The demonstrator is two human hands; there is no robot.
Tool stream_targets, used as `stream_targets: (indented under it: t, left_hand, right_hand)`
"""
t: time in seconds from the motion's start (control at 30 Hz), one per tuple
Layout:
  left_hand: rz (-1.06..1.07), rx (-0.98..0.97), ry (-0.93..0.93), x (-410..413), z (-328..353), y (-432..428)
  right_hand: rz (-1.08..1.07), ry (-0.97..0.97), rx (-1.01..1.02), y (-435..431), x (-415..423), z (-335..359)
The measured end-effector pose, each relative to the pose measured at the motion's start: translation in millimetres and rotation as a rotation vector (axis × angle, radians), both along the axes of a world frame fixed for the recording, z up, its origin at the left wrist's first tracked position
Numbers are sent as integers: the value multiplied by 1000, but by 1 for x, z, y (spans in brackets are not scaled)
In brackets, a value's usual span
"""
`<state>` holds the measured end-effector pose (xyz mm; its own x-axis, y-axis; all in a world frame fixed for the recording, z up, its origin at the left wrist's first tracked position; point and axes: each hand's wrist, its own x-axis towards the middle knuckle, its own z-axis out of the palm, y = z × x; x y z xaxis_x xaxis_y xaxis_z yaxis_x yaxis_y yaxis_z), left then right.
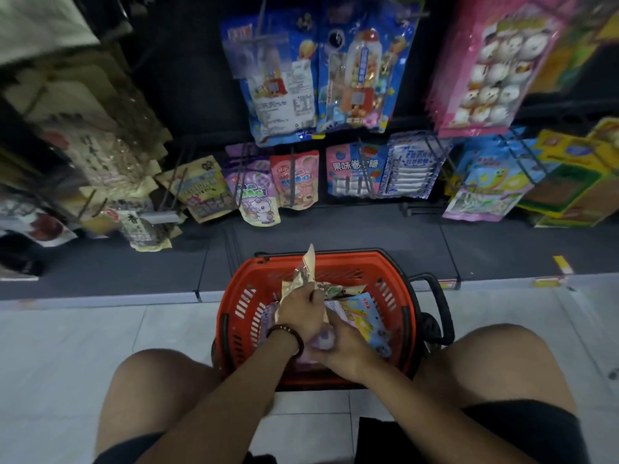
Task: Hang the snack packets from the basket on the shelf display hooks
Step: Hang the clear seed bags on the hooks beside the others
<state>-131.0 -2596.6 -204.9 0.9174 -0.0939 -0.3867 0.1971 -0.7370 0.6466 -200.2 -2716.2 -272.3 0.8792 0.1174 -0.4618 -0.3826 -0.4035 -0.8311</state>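
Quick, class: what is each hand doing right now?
Left hand: grip closed on a beige plastic snack packet above the red plastic basket.
Right hand: closed on a pale purple snack packet.

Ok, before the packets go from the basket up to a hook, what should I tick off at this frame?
1. Left hand has a packet: ok, it grips the beige packet, lifted above the red basket.
2. Right hand has a packet: ok, closed on a purple packet low in the basket.
3. Hang holes on both packets free: cannot tell, too blurred.
4. Matching hook: ok for purple, a purple packet row hangs on the lower shelf; cannot tell for beige.
5. More packets left: ok, a blue and yellow packet lies in the basket.
6. Basket steady: ok, on the floor between the knees.
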Motion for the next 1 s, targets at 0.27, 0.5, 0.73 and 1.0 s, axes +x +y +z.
stream_targets:
  t: [0.27, 0.5, 0.73, 1.0]
  left_hand:
    - [-110, -378, -73, -5, 91, -18]
    - [39, -368, -297, 25, 143, 34]
    - [27, -673, -117, 27, 192, 44]
    - [122, -694, -277, 32, 234, 40]
  right_hand:
    - [-352, -327, -45, -20, 14, 61]
    - [-282, -375, 29, -66, 34, 157]
    - [-198, -356, 215, -83, 77, 245]
    - [-133, -406, 195, -70, 77, 327]
